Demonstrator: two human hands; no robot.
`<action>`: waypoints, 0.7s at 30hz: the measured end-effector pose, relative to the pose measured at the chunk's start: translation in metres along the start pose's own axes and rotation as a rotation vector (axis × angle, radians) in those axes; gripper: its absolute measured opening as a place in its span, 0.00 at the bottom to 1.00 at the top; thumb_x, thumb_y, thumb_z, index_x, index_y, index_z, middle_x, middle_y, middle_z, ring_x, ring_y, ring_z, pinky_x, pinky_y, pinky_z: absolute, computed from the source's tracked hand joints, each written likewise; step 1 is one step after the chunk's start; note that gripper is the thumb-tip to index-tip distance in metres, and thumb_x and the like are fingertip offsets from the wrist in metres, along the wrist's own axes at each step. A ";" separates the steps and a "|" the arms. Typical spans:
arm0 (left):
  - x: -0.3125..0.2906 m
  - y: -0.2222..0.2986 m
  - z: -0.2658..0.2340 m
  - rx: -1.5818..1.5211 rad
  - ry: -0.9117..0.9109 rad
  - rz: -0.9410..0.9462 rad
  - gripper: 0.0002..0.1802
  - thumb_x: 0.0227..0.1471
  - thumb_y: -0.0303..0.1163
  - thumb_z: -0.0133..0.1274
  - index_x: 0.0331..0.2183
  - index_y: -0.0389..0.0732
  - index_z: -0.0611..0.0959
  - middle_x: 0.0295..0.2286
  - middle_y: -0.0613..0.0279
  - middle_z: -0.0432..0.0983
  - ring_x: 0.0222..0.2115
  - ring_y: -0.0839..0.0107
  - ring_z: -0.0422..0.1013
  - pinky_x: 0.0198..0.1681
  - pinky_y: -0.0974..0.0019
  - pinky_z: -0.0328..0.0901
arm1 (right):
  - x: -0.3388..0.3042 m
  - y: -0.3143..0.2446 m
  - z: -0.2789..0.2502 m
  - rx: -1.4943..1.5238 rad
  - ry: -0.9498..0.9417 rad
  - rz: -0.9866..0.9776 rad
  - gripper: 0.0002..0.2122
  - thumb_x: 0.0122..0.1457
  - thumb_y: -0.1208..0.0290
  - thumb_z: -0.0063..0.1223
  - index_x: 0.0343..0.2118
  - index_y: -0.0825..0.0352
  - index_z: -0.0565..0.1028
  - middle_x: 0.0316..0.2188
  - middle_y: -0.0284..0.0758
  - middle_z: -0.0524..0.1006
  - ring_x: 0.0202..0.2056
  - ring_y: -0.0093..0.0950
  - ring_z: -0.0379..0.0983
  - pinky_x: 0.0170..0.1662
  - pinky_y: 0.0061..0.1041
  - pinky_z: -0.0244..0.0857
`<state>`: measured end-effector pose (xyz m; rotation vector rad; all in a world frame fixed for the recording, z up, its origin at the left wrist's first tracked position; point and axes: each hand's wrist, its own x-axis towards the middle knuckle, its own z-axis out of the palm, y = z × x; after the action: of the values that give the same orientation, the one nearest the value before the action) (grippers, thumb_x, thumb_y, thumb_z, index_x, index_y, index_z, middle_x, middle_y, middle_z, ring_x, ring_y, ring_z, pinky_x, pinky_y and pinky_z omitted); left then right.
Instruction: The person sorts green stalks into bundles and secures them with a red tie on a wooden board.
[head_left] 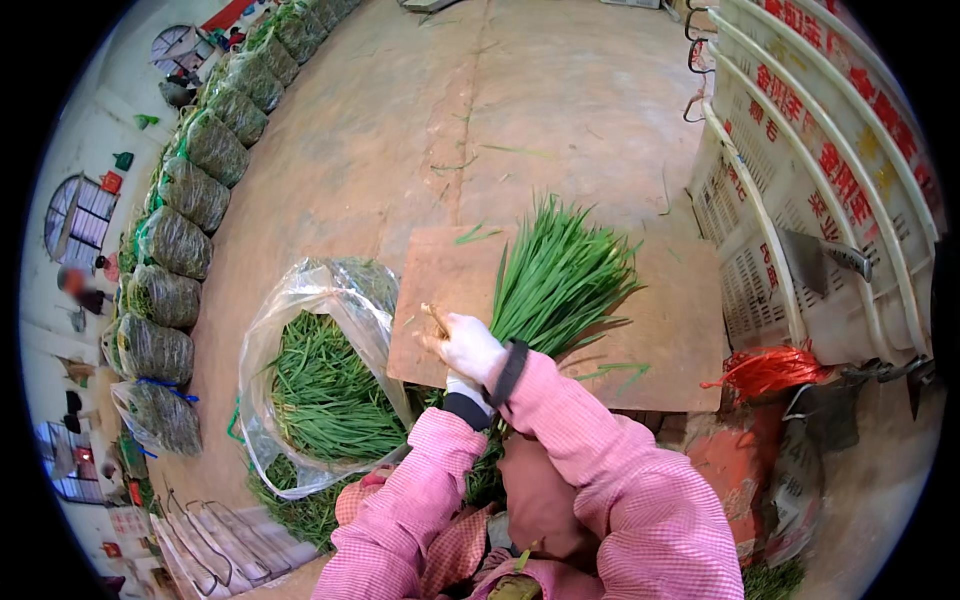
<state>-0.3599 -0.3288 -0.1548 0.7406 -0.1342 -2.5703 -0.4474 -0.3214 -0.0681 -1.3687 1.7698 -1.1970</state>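
Observation:
A bundle of long green leaves like garlic chives [565,275] lies on a brown board [690,340], its leaf tips fanned toward the far side. My right hand [470,346], in a white glove with tan fingertips, is closed at the bundle's near left end. Whatever its fingers hold is too small to make out. Just below it is my left hand [468,389], also gloved in white; its fingers are hidden behind the right hand and wrist. Left of the board stands an open clear plastic bag [262,365] packed with the same green leaves [335,390].
Stacked white plastic crates [745,215] rise at the right, with a metal blade [805,260] against them and red plastic string [765,370] below. Wrapped green bundles [155,350] line the left wall. Loose leaves lie on the concrete floor [340,130].

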 end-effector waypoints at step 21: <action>-0.033 -0.014 0.073 2.260 0.199 0.606 0.51 0.20 0.44 0.62 0.45 0.27 0.60 0.36 0.44 0.66 0.39 0.55 0.63 0.43 0.63 0.58 | -0.082 0.115 -0.150 -0.494 0.802 0.119 0.04 0.42 0.72 0.50 0.21 0.66 0.72 0.17 0.44 0.69 0.19 0.37 0.66 0.23 0.33 0.59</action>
<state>-0.3795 -0.3037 -0.0798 1.1068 -2.6811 -0.7253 -0.6001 -0.1922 -0.1152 -1.0558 2.8131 -1.4129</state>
